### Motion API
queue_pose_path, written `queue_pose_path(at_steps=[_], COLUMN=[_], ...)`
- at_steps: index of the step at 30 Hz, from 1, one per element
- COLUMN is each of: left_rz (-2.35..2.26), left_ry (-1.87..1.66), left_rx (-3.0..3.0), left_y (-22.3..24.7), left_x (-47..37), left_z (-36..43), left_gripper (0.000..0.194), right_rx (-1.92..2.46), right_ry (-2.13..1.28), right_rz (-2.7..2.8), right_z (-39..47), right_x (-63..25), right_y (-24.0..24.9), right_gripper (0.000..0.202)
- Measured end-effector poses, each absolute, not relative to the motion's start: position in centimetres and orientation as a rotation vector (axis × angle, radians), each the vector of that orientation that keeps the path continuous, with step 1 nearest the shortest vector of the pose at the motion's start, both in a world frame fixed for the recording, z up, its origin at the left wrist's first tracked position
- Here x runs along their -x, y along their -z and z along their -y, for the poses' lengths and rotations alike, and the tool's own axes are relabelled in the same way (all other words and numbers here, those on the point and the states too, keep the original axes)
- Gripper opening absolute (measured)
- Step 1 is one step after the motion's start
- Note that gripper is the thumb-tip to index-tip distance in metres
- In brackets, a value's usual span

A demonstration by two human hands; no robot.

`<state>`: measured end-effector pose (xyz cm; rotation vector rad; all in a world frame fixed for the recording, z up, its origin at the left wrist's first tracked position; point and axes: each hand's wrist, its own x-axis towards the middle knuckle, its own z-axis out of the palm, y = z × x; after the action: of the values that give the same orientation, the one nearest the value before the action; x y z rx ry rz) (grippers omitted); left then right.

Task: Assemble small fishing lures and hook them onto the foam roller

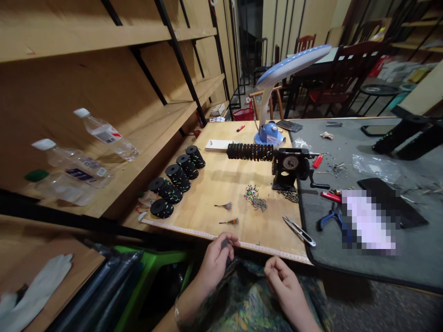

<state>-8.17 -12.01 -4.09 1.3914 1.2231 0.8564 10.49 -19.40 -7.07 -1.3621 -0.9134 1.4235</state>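
The left hand (213, 259) is pinching a small dark-grey piece (224, 242) at the near edge of the pale wooden surface (197, 203); the right hand (282, 279) is resting with curled, closed fingers, around what, if anything, I can't tell. Tiny multicoloured beads (251, 192) are lying ahead, probably for easy reach; speckled black foam-like cylinders (177, 178) are standing aside.

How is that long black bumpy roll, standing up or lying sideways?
Sideways: the black bumpy roll stretches level from the black crank machine, above the wooden tabletop.
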Motion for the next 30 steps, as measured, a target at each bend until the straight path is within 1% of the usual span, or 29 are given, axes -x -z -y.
queue_pose_path(at_steps=[3, 6, 14, 17, 20, 23, 25, 27, 30], left_rz=[-1.093, -1.044, -1.017, -1.015, -1.093, -1.195, -1.218, -1.205, -1.168], left_ry=[-0.766, -0.634, -0.627, -0.644, -0.691, -0.702, -0.689, -0.678, -0.689], left_rx=[-1.251, -1.186, -1.236, -1.304, -1.387, -1.542, -1.667, -1.764, -1.832], left_y=[3.9, 3.8, 3.9, 3.4, 2.9, 2.4, 2.0, 1.5, 0.9], left_x=[8.2, 7.3, 5.1, 4.8, 4.8, 5.1, 5.3, 5.4, 5.5], left_z=[12.1, 13.0, 13.1, 12.7, 12.8, 13.4, 13.8, 14.1, 14.3], left_gripper=[0.02, 0.028, 0.022, 0.021, 0.022, 0.021, 0.02, 0.02, 0.019], right_rx=[1.295, 1.272, 1.252, 1.259, 1.273, 1.32, 1.351, 1.338, 1.216], right_ry=[-1.525, -1.512, -1.576, -1.579, -1.556, -1.419, -1.356, -1.386, -1.559], right_rz=[0.783, 0.776, 0.784, 0.796, 0.861, 0.894, 0.881, 0.864, 0.847], right_z=[19.2, 19.3, 19.3, 19.2, 19.0, 18.6, 18.3, 18.0, 17.6], right_x=[-10.3, -10.2, -10.3, -10.2, -11.0, -12.5, -13.3, -13.2, -11.7], right_y=[7.4, 7.6, 7.2, 7.0, 6.5, 5.4, 4.3, 3.2, 2.0], right_gripper=[0.039, 0.044, 0.049, 0.048, 0.044, 0.039, 0.041, 0.046, 0.05])
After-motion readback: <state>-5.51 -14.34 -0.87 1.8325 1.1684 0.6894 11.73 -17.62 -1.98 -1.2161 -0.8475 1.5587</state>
